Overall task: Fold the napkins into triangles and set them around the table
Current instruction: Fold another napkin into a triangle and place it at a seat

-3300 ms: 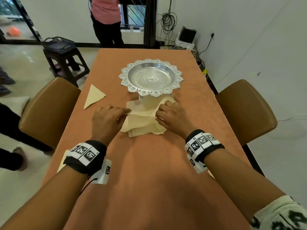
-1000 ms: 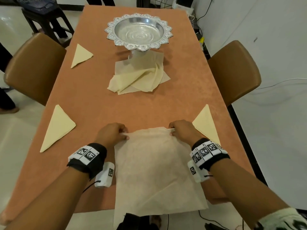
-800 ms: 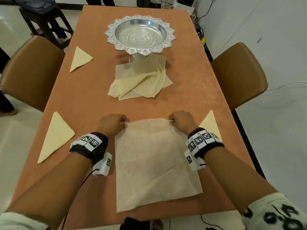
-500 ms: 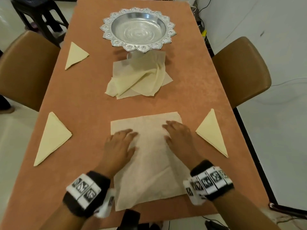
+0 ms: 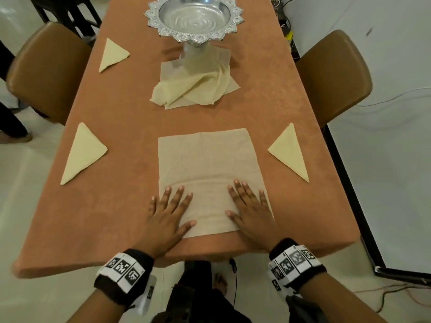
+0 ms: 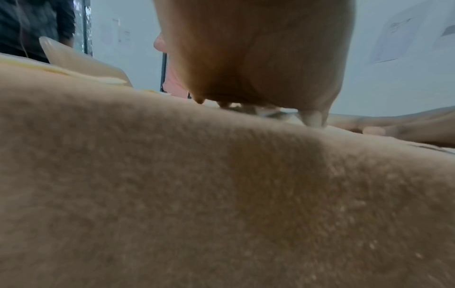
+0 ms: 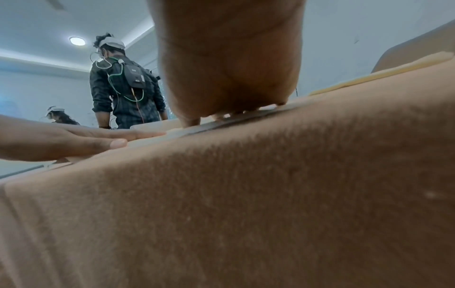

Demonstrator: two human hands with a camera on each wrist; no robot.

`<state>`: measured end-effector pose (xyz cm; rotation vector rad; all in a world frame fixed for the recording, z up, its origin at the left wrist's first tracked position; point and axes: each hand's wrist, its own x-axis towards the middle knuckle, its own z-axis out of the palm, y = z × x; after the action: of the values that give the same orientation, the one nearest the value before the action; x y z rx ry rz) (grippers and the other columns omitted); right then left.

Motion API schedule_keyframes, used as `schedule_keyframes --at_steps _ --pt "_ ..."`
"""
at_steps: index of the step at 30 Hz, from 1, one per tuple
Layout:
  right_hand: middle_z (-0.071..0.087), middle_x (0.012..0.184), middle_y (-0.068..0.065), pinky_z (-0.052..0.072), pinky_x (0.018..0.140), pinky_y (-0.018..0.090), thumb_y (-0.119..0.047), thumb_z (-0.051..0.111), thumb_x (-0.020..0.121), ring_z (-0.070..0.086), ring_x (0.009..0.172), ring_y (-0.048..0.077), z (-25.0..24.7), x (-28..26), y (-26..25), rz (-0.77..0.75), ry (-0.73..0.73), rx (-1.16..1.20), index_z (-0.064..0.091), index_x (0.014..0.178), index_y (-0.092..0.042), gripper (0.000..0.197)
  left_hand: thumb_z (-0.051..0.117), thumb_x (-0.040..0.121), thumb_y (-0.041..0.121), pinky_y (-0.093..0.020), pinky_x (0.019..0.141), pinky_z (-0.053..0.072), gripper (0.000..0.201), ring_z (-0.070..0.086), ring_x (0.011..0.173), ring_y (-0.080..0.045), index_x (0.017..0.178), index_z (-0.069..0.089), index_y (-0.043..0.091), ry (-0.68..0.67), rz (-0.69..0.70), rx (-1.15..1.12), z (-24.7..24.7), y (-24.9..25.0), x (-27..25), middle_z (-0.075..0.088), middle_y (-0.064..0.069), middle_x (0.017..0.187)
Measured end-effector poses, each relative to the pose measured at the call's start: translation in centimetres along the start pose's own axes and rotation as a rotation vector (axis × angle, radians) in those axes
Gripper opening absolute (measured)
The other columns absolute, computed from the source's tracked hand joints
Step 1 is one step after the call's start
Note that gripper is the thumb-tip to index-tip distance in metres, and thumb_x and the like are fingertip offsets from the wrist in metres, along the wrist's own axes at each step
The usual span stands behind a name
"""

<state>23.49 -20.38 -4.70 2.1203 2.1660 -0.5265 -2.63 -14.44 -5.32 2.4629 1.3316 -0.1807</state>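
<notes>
We read no words or numbers anywhere; the wristbands (image 5: 123,270) carry only black-and-white square code markers, not legible text.

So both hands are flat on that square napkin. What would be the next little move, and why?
Probably pinch one near corner and carry it to the opposite far corner. The napkin lies flat and unfolded, the left hand and right hand press its near edge, and three folded triangles already lie around the table.

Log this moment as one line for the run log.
step: flattening | left hand: flat on unfolded napkin | right hand: flat on it | folded triangles on table: three | spare napkin pile: below silver bowl
</notes>
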Motion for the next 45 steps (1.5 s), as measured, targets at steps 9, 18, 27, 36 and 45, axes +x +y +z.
schedule_keyframes --at_steps 9,18,27,36,45 --pt "0.015 0.158 -0.003 0.006 0.112 0.045 -0.057 0.021 0.091 0.012 0.144 0.012 1.5 -5.6 1.3 -0.025 0.085 0.006 0.022 0.15 -0.022 0.069 0.017 0.097 0.06 -0.046 0.11 0.022 0.062 0.041 0.135 -0.022 0.142 0.041 0.024 0.037 0.081 0.048 1.7 1.3 -5.5 0.042 -0.003 0.148" --pt "0.068 0.111 -0.001 0.035 0.087 0.035 -0.033 0.043 0.09 0.063 0.098 0.021 1.6 -7.5 3.8 -0.072 0.447 -0.026 0.068 0.105 -0.019 0.032 0.019 0.101 0.051 -0.052 0.104 0.026 0.058 0.061 0.108 -0.022 0.096 0.072 0.027 0.401 0.071 0.094 1.2 0.6 -7.9 0.067 0.004 0.119" --pt "0.065 0.085 -0.005 0.033 0.079 0.032 -0.023 0.049 0.088 0.058 0.079 0.019 0.9 -7.4 3.8 -0.179 0.509 -0.115 0.063 0.088 -0.021 0.014 0.044 0.093 0.037 -0.052 0.107 0.024 0.032 0.066 0.091 -0.02 0.085 0.072 0.023 0.553 0.17 0.135 1.4 -0.4 -7.4 0.071 0.008 0.093" --pt "0.066 0.113 -0.004 0.035 0.093 0.034 -0.039 0.037 0.097 0.059 0.105 0.017 -0.9 -9.1 1.6 -0.069 0.513 0.129 0.062 0.114 -0.019 0.036 0.029 0.095 0.059 -0.055 0.114 0.015 0.052 0.056 0.112 -0.012 0.113 0.065 0.026 0.421 0.038 -0.185 -1.4 1.2 -9.0 0.065 0.009 0.119" --pt "0.014 0.158 0.005 0.011 0.117 0.045 -0.032 0.037 0.1 0.011 0.146 0.02 -5.3 8.2 -4.9 0.083 0.167 0.169 0.022 0.149 -0.014 0.055 0.03 0.101 0.034 -0.051 0.117 0.01 0.052 0.014 0.146 -0.022 0.15 0.022 0.018 0.163 -0.224 -0.172 -5.6 5.4 8.9 0.016 -0.004 0.16"
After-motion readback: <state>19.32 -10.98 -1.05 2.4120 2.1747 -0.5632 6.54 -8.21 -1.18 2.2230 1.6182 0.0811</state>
